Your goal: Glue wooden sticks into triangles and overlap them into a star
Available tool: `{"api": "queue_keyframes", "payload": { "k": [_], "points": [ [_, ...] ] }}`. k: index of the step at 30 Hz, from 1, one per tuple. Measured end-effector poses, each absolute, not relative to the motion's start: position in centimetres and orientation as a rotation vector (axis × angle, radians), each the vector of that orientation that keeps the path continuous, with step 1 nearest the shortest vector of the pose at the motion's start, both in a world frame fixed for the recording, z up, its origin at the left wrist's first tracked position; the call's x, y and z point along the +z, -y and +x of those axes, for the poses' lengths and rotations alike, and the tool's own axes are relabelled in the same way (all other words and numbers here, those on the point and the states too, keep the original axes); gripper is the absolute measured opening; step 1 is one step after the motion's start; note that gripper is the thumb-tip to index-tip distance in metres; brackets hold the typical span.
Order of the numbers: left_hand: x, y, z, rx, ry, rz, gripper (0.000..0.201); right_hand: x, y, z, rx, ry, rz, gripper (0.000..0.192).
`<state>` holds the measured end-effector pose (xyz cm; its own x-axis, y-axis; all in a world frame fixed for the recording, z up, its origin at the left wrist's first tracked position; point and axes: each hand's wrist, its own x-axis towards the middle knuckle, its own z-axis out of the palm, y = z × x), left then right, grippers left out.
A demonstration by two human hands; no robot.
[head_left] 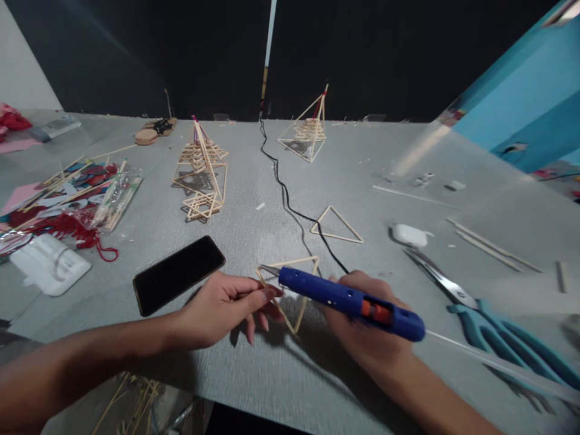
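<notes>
My left hand (242,305) pinches one side of a small wooden stick triangle (299,317), holding it above the grey table. A blue hot glue gun (326,290) is gripped in my right hand (362,326). Its metal nozzle meets, or nearly meets, the triangle's upper left corner. A clear glue stick (498,362) sticks out of the gun's back end, and the trigger is hidden by the gun and hand. Just beyond, a second stick triangle (347,238) lies flat, with the gun's black cord (283,184) running across it.
A black phone (179,275) lies left of my hands. Scissors with teal handles (502,338) and a white earbud case (409,234) are on the right. Two stick structures (199,160) (310,130) stand farther back. Craft scraps and red yarn (67,223) cover the far left.
</notes>
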<state>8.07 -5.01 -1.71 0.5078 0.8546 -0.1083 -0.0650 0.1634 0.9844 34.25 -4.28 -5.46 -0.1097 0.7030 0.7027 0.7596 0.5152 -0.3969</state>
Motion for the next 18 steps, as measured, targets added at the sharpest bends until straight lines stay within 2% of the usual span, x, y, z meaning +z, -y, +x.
{"api": "queue_keyframes", "payload": {
  "k": [5,18],
  "points": [
    [-1.6,4.9,8.0,0.760,-0.841,1.215,0.033,-4.2,4.4,33.7,-0.071,1.828,-1.211,0.012],
    [-1.1,5.0,8.0,0.679,-0.924,1.224,0.044,-5.3,4.4,34.4,0.050,1.906,-1.250,0.019]
  ]
}}
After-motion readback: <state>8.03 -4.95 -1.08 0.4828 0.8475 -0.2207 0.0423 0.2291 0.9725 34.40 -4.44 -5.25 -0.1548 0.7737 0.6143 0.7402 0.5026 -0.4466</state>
